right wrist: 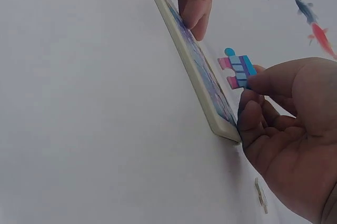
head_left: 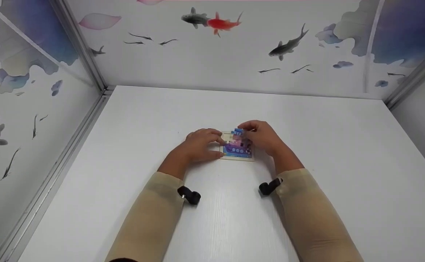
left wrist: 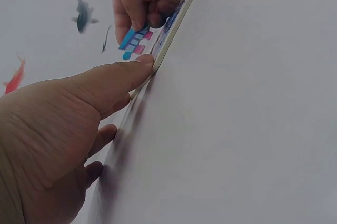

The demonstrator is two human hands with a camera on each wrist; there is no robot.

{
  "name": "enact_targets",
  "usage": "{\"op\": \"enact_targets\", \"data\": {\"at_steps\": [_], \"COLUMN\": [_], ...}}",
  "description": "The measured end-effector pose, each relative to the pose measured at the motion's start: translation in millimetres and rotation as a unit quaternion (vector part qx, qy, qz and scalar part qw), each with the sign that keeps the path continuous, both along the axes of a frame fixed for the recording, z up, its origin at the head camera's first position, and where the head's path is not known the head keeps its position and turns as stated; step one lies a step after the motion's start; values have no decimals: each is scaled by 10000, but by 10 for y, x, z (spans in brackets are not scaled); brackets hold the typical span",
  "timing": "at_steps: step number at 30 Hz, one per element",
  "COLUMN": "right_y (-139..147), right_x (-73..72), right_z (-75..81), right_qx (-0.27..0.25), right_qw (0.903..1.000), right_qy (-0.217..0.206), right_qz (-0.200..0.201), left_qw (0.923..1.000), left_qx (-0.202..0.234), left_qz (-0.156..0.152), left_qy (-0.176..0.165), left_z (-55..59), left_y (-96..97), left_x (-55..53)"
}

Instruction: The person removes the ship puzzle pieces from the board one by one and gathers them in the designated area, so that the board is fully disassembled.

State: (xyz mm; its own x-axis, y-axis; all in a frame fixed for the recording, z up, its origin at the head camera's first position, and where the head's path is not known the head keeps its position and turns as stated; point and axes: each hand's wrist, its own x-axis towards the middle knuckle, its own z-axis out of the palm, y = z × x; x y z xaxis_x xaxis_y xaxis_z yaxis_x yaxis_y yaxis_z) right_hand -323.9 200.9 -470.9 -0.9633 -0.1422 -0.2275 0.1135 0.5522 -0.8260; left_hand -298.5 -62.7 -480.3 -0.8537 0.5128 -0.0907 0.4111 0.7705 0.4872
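Observation:
A small jigsaw puzzle board [head_left: 238,159] with a pale frame lies on the white table, showing a purple ship on blue water. My left hand [head_left: 201,145] rests at its left side, thumb by the lower corner and a fingertip on the picture. Above the board's upper right, my right hand [head_left: 265,137] pinches a puzzle piece [right wrist: 239,71] between thumb and fingers. The piece is blue and pink with pale windows, a round knob and a notch, and it stands tilted over the board in the right wrist view. My right hand covers the board's right part.
Another loose puzzle piece [right wrist: 260,195] lies on the table near my right hand's heel. White table surface [head_left: 212,218] surrounds the board. Panels printed with fish [head_left: 223,24] stand along the back and sides, with a metal rail [head_left: 63,163] at left.

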Motion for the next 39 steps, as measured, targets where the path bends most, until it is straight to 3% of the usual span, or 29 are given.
{"op": "enact_targets", "data": {"at_steps": [7, 16, 30, 39], "right_y": [144, 494, 1283, 1537], "right_x": [-34, -48, 54, 102], "right_z": [76, 123, 104, 59], "right_qx": [-772, -1562, -1350, -1223], "right_qw": [9962, 9825, 9800, 9784], "right_qy": [156, 143, -102, -312], "right_qz": [-374, -1003, -1455, -1639], "left_qw": [10000, 9999, 9999, 9998], "left_qx": [14, -24, -75, -26], "left_qz": [-5, -69, 19, -129], "left_qy": [21, 126, 109, 138], "left_z": [-8, -57, -52, -32], "left_y": [5, -3, 12, -6], "left_x": [1, 0, 2, -14]}}
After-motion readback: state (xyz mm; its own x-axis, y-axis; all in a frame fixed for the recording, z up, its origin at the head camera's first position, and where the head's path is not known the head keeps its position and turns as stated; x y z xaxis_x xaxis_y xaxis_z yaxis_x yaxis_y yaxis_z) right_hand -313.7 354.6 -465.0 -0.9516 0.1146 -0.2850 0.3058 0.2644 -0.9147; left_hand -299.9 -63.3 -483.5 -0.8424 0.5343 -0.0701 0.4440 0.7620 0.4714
